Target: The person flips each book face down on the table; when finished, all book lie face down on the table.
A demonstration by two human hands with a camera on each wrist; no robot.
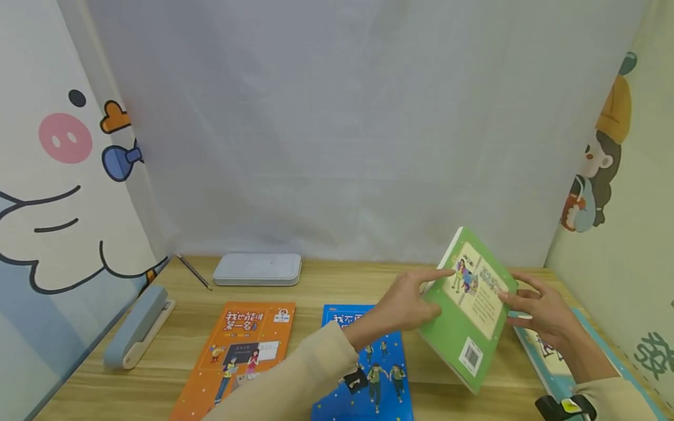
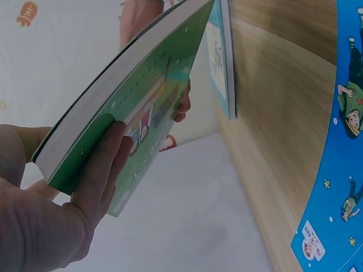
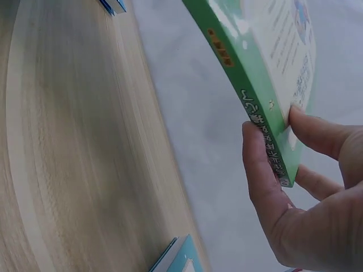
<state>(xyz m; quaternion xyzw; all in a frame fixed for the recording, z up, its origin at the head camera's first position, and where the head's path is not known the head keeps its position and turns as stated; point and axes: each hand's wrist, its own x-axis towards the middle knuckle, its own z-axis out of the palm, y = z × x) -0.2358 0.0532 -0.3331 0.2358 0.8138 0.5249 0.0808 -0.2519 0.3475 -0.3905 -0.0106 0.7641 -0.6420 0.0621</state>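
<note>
at the far left of the head view a pale blue stapler (image 1: pixel 138 326) lies on the wooden desk (image 1: pixel 310 289), and a pencil (image 1: pixel 193 271) and a grey flat case (image 1: pixel 257 269) sit further back by the white curtain. next comes an orange book (image 1: pixel 239 354) lying flat at the lower left, then a blue book (image 1: pixel 368 374) flat at the bottom middle, partly under a beige sleeve. to the right of the middle, a green book (image 1: pixel 471 310) is held up tilted above the desk, its back cover facing the camera. the left hand (image 1: pixel 408 301) holds its left edge, thumb on the cover and fingers curled behind it. the right hand (image 1: pixel 542 310) pinches its right edge, the spine, with fingers on the cover and the thumb behind. at the far right a light blue book (image 1: pixel 553 356) lies flat under that hand.
</note>
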